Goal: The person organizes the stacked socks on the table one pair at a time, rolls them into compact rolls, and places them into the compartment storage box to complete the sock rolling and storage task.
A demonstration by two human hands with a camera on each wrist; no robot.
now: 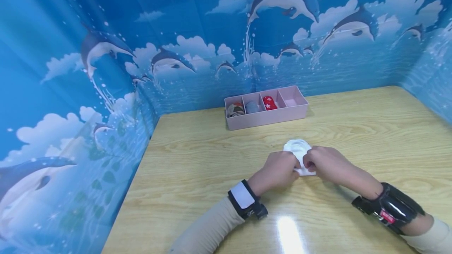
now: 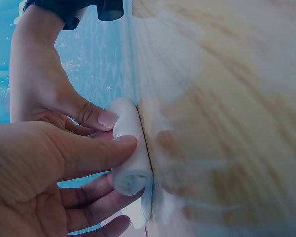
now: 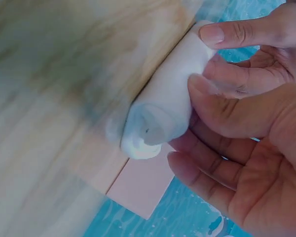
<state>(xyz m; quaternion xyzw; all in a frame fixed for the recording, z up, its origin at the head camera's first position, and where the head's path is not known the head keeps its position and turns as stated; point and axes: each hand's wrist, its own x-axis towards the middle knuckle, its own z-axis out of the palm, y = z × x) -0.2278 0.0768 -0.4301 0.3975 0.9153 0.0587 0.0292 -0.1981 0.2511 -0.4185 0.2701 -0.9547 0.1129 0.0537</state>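
A white soft cloth (image 1: 297,147) lies on the table between the two hands, its near part rolled into a tight cylinder and its rounded far part flat. My left hand (image 1: 277,169) pinches one end of the roll, thumb on the near side and fingers on the other. At the opposite end, my right hand (image 1: 326,164) grips the roll the same way. Both wrist views show the rolled cloth (image 2: 130,163) (image 3: 163,94) touching the tabletop, with spiral layers at its ends. Whether it is a sock or another garment I cannot tell.
Behind the hands stands a pink divided box (image 1: 268,120). From the left, its compartments hold a multicoloured cloth roll (image 1: 235,109), a grey-blue roll (image 1: 252,107) and a red patterned roll (image 1: 270,103). A blue dolphin-print curtain (image 1: 197,89) hangs along the wooden table's (image 1: 190,148) back and left edges.
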